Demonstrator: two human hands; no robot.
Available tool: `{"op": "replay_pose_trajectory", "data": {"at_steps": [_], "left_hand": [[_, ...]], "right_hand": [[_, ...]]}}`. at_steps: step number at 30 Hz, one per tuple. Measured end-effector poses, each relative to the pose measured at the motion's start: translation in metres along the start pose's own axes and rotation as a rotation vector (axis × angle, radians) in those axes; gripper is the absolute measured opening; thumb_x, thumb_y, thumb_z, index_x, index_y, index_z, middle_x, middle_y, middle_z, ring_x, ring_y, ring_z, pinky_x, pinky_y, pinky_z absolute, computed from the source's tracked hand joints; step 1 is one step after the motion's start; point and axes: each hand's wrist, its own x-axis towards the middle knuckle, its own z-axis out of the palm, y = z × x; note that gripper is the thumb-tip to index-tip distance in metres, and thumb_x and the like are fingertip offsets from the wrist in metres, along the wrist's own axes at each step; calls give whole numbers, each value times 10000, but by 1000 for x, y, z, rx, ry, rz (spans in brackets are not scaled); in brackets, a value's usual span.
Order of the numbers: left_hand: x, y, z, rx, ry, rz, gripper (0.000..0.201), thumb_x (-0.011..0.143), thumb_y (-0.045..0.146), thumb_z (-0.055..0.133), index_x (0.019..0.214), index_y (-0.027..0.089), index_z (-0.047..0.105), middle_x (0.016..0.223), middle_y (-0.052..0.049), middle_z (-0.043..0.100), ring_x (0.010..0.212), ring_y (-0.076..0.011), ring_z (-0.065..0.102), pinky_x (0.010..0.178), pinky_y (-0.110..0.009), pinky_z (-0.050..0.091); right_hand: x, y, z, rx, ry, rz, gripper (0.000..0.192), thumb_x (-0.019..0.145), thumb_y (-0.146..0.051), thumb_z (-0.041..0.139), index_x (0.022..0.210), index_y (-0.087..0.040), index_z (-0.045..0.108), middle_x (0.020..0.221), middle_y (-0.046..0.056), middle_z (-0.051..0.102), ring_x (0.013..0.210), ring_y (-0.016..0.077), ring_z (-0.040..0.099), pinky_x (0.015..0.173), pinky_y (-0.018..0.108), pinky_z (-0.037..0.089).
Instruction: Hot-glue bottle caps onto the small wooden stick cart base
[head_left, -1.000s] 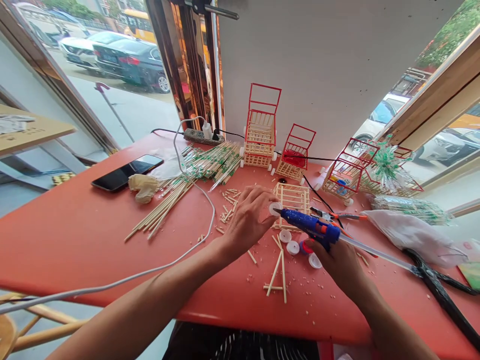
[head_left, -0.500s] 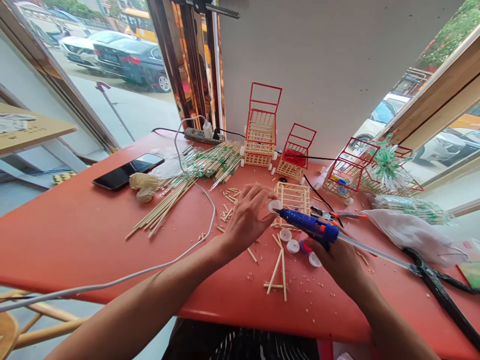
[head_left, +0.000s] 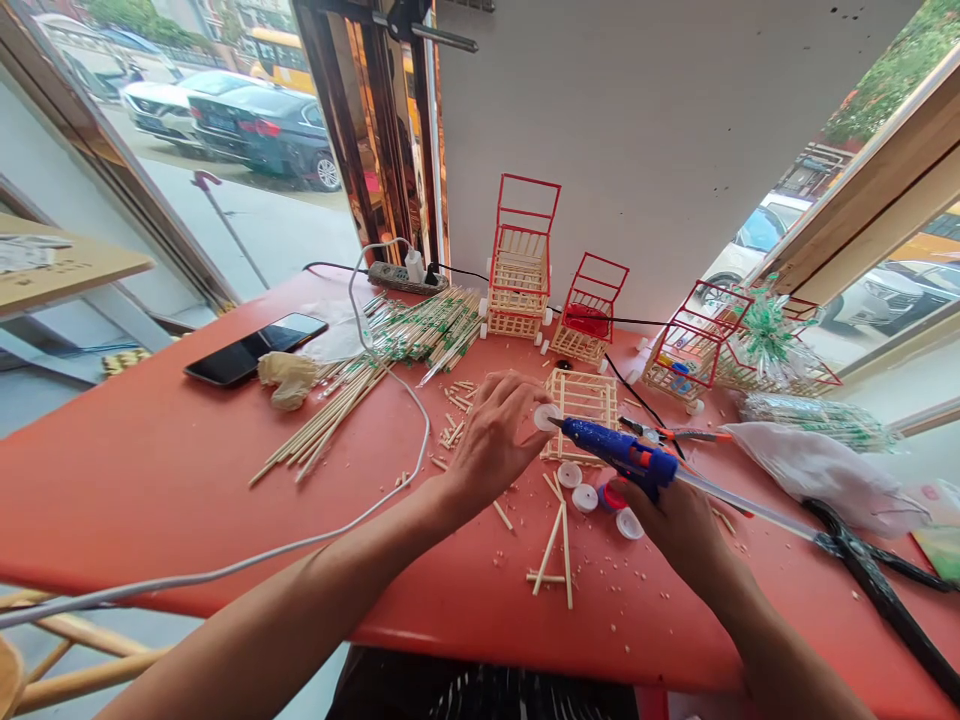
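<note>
Left hand (head_left: 495, 440) pinches white wheel (head_left: 546, 416); right hand (head_left: 675, 520) grips blue glue gun (head_left: 615, 450), nozzle touching wheel, just before stick basket (head_left: 585, 400), mid-worktop (head_left: 150, 470), nearer its far edge.

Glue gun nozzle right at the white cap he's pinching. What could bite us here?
1. The left hand pinches the white cap right at the nozzle of the glue gun; hot glue could likely reach the fingertips.
2. The right hand hovers over loose caps; a slip may scatter them.
3. The white cable runs under the left forearm and may snag.
</note>
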Motion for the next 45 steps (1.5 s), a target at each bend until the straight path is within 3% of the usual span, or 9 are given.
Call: {"op": "replay_pose_trajectory", "data": {"at_steps": [8,13,19,24,27,32,35,40,45], "left_hand": [[-1,1,0,-24,-33,-29,248,853,68,781,1039,194,675,1070,-62,727,1082,-263,633,981,-393,522],[-3,-4,1,-152,-75,-178,271,846,150,844,1079,217,722,1079,-45,735,1077,-246,670,983,-387,537],[4,-5,-3,-267,-48,-260,245,844,141,801,1071,206,736,1065,-45,748,1045,-228,691,978,-384,542],[8,-1,-7,-324,-43,-323,233,826,147,761,1050,206,727,1093,-54,774,1068,-231,693,999,-394,527],[7,-3,-6,-477,-64,-458,264,803,227,810,1056,196,741,1093,-62,784,1046,-226,697,990,-376,517],[7,-7,-2,-1001,-110,-677,461,762,379,934,1138,180,758,1108,-83,787,1007,-198,708,933,-314,532],[8,-8,0,-1214,-131,-740,467,725,394,979,1097,180,794,1062,-77,796,965,-173,707,903,-282,534],[8,-11,2,-1381,-176,-784,459,690,363,1012,1078,201,828,1045,-70,800,938,-156,705,869,-270,557],[7,-13,3,-1414,-166,-791,448,701,352,1007,1083,206,823,1061,-67,796,970,-168,711,878,-288,560]], "right_hand": [[2,-5,1,56,-13,-10,315,960,-490,527,900,-241,711,799,77,749,770,286,723,680,356,559],[2,0,-1,55,37,70,333,930,-545,557,881,-251,704,716,65,723,703,280,697,626,343,533],[3,1,0,178,61,81,340,921,-517,574,699,-260,589,583,27,638,515,214,581,500,324,428],[4,-2,-1,310,17,88,352,957,-491,556,710,-241,581,539,-15,532,484,157,470,470,295,386],[2,-3,-4,352,6,116,354,956,-503,553,735,-231,594,536,-18,517,483,149,455,463,284,372],[0,-5,-7,386,31,127,345,957,-503,562,764,-223,615,582,-10,537,529,155,494,494,278,399],[1,-5,-6,412,57,99,347,965,-507,561,769,-226,614,623,1,565,527,146,480,489,272,398],[2,-3,-4,412,56,117,361,966,-524,576,770,-223,613,670,23,617,568,158,524,512,272,425],[3,-5,-6,381,59,91,377,968,-524,555,746,-223,601,622,3,583,561,154,513,534,272,423]]}}
